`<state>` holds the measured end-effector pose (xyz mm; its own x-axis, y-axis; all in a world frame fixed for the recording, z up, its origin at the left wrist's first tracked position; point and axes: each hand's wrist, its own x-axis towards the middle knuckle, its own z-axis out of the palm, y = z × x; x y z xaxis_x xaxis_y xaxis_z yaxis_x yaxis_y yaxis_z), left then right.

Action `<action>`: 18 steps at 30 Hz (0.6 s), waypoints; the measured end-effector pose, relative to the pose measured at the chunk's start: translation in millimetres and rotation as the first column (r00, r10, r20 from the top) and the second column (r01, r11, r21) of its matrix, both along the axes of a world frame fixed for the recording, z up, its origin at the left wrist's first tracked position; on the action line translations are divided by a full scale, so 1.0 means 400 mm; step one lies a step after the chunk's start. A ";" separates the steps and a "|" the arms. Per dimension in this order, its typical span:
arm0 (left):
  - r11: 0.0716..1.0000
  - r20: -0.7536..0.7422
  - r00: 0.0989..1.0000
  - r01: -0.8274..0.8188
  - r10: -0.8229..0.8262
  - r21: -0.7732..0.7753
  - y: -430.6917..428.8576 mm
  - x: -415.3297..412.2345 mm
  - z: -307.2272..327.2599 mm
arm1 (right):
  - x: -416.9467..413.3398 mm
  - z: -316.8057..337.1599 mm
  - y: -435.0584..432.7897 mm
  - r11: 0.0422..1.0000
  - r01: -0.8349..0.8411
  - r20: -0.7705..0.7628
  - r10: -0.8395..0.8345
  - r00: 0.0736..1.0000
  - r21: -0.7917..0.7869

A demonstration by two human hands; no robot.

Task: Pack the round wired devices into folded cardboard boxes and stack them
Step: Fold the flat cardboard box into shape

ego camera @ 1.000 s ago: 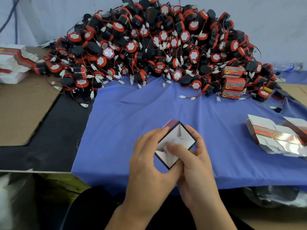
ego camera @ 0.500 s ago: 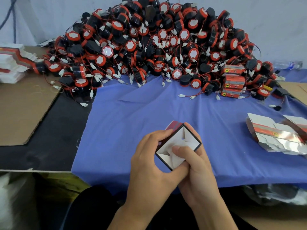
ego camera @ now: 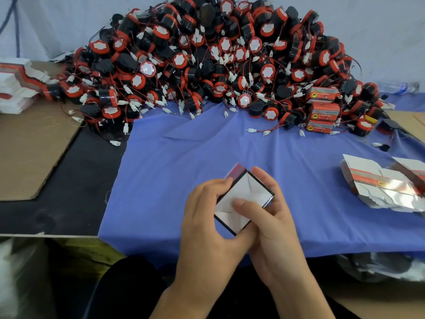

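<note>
box (ego camera: 251, 192) sits in both hands, above the near edge of the cloth (ego camera: 207, 153). one corner points away and its white flaps face the camera; a red side shows at the far corner. left hand (ego camera: 202, 226) curls round the box's left side, with fingertips on the upper left edge and the thumb under the near corner. right hand (ego camera: 276, 229) wraps the right side from behind, its fingers showing past the far edge. its thumb (ego camera: 241, 203) presses on the white flaps. both hands are closed round the box and hold nothing else. i cannot tell whether a device is inside.

heap (ego camera: 218, 61) of round black and red devices, with red wires and white plugs, covers the far end of the cloth against a pale wall. at the heap's right foot stands a stack (ego camera: 322, 111) of three closed red boxes, one on another, touching the devices around it. right of the hands and well apart from them, flat blanks (ego camera: 379, 187) lie fanned on the cloth. left blanks (ego camera: 13, 88) are piled at the far left on a brown sheet (ego camera: 30, 153). a black mat (ego camera: 69, 185) lies between sheet and cloth. a bottle (ego camera: 400, 87) lies behind the heap's right end.
</note>
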<state>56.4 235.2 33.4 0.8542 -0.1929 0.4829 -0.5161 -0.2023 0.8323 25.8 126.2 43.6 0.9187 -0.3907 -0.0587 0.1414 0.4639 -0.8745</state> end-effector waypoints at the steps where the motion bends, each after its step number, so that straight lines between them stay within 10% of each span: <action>1: 0.999 -0.063 0.997 0.031 -0.033 -0.027 0.003 0.002 0.005 | -0.003 0.002 -0.006 0.999 -0.046 0.017 0.046 0.999 0.023; 10: 0.972 -0.257 0.938 0.237 -0.231 -0.009 0.028 0.048 -0.003 | -0.016 -0.002 -0.025 0.968 -0.067 0.035 0.078 0.996 -0.241; 14: 0.960 -0.246 0.932 0.278 -0.265 0.019 0.028 0.081 -0.012 | -0.018 0.011 -0.020 0.713 -0.063 -0.021 0.068 0.997 -0.698; 18: 0.953 -0.377 0.888 0.176 -0.262 -0.248 0.019 0.111 -0.045 | -0.007 0.000 -0.035 0.525 0.245 0.110 -0.275 0.955 -0.815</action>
